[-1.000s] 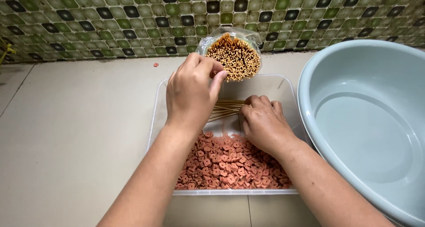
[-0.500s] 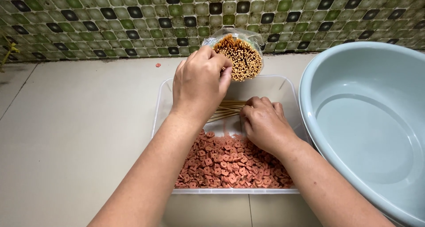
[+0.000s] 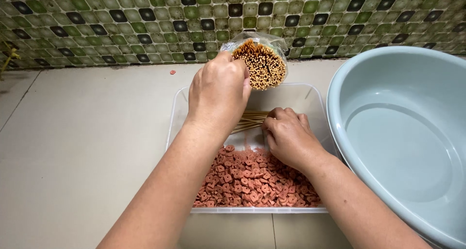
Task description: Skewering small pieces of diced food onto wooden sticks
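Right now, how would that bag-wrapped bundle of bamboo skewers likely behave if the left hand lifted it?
The skewer bundle is probably light and stiff, being thin wooden sticks packed tight. Its thin clear bag looks slippery, and it's open at the end, so sticks could slide out if tipped. The left hand touches its side.

Soft, even light falls from above, bright enough to show everything clearly. Shadows are faint; a mild one lies under the left forearm on the floor (image 3: 87, 147). The basin (image 3: 403, 132) carries a gentle sheen without hard glare. Focus is sharp throughout, with slight wide-angle bending at the edges.
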